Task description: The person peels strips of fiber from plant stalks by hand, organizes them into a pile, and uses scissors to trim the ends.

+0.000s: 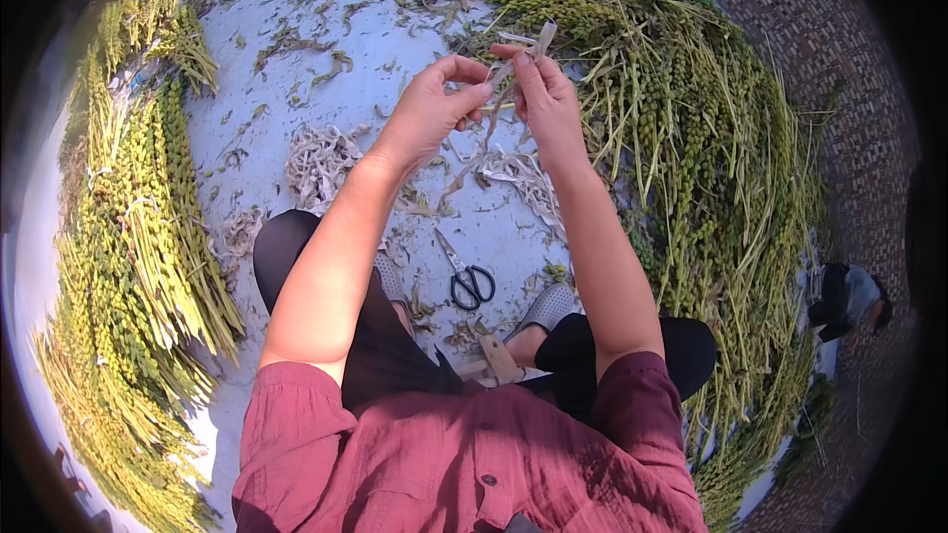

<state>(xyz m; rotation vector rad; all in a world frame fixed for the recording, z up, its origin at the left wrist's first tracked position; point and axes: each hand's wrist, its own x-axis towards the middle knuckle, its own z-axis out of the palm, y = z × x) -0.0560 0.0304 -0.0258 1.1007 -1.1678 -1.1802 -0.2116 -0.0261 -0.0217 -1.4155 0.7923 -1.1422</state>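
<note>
Both hands are raised in front of me, close together. My right hand [544, 89] pinches a knotted part of a pale, thin cloth strip [546, 37] between thumb and fingers. My left hand [448, 100] grips the same strip a little to the left, thumb against fingers. A long tail of the strip hangs down toward the sheet. Below, black-handled scissors [468, 277] lie on the sheet between my feet, blades pointing away from me. A tangled heap of cloth strips [322, 163] sits left of my forearms, and another bunch of strips [529, 181] lies beneath my right wrist.
A pale blue sheet [252, 133] strewn with dry leaf bits covers the ground. Tied bundles of green-podded stalks [141, 222] line the left; a large pile of loose stalks [689, 163] fills the right. A wooden stool [500, 359] is under me. Another person [852, 300] is at far right.
</note>
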